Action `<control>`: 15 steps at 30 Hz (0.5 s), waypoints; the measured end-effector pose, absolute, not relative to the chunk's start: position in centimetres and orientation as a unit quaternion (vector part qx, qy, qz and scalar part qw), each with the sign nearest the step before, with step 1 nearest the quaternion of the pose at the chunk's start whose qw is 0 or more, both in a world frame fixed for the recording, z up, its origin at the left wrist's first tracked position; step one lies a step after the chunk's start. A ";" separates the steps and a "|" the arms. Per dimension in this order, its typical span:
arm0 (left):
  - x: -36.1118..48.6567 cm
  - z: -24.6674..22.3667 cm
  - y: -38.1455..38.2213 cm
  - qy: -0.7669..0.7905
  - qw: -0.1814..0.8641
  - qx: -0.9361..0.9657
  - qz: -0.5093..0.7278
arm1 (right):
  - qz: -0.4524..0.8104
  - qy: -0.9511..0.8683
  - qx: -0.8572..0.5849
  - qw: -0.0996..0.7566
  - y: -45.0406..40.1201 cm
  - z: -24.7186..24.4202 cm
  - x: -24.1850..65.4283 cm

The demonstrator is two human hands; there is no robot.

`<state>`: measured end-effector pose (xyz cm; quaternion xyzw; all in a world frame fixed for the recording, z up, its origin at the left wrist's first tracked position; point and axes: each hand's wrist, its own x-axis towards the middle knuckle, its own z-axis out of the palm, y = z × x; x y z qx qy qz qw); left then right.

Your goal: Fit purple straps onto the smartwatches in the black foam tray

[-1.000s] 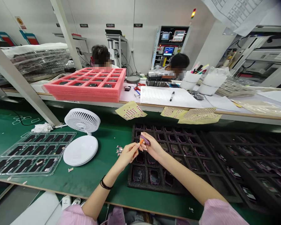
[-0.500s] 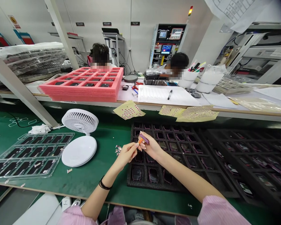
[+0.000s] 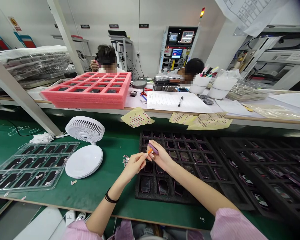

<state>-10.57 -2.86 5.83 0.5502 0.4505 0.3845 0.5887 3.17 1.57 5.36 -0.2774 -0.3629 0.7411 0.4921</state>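
Note:
My right hand is closed around a small purple watch case, held above the black foam tray. My left hand pinches a thin orange strip-like piece that meets the purple case at its near side. Whether the orange piece is a tool or a part cannot be made out. Below both hands, the foam tray holds rows of purple-rimmed watch cases with dark faces. Small white and brown scraps lie on the green mat just left of my left hand.
A white folding fan stands left, beside a clear tray of dark screens. More black foam trays lie right. The shelf ahead carries a pink foam tray, paper sheets and a pen. Two people sit beyond.
Both hands keep nearly the same hold and position. Beyond the shelf, the left person's hand now shows beside their head, and the right person's head has shifted slightly right.

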 end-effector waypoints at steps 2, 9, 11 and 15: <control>-10.6 5.8 -2.8 0.453 0.587 0.552 0.382 | 0.721 -0.379 -0.291 0.501 1.4 5.5 3.2; -10.4 5.5 -2.8 0.449 0.575 0.562 0.389 | 0.771 -0.344 -0.263 0.467 1.1 5.5 3.1; -10.1 5.2 -2.9 0.448 0.574 0.554 0.403 | 0.800 -0.312 -0.242 0.451 1.2 5.3 3.0; -9.8 4.5 -2.9 0.435 0.595 0.530 0.420 | 0.807 -0.292 -0.234 0.457 1.5 4.9 2.9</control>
